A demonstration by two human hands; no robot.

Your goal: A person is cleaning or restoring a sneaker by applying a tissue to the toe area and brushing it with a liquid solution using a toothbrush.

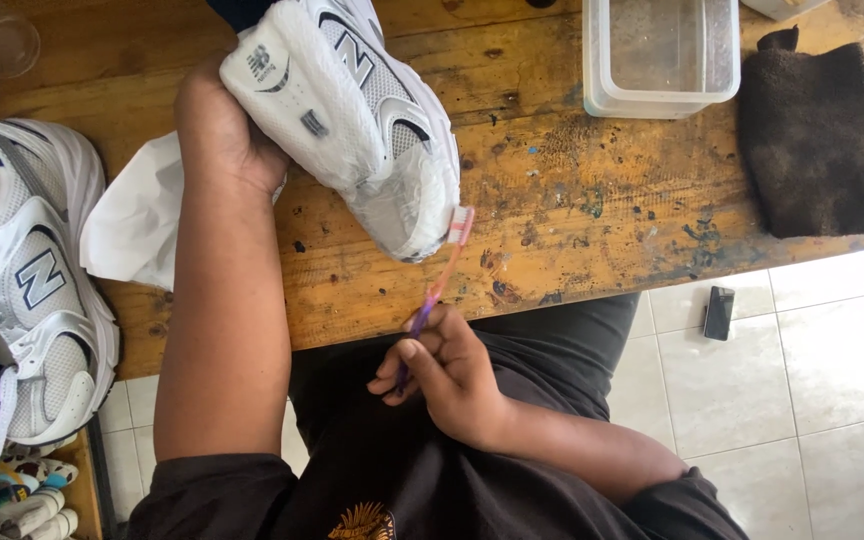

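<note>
Head view: one camera looking down over the person's lap and a worn wooden bench [572, 200].
Left hand: the left hand [222, 125] wraps the heel of a white shoe [352, 110], fingers closed round it, most of them hidden behind the shoe.
Shoe: held over the bench with its toe pointing toward the person and tipped down, so the toe cap faces the brush; whether the toe rests on the wood I cannot tell.
Right hand: the right hand [447, 375] sits low over the lap, fingers closed on the purple end of a toothbrush [439, 285], thumb lying along the handle, likely for control.
Toothbrush: pink and purple handle slanting up from the lap; its white bristles touch the toe of the shoe, at the near edge of the bench.
Paper: a white sheet [132, 220] lies on the bench under the left forearm, just beside the shoe.
Second shoe: a matching shoe [37, 290] sits at the left edge of the picture, well apart from the brushing.
Tub: a clear plastic tub [662, 60] stands at the far side of the bench; what it holds I cannot tell.
Cloth: a dark brown cloth [822, 140] lies flat to the right of the tub, within reach of the right arm.
Floor: a small black object [719, 312] lies on the pale tiles just off the bench.
</note>
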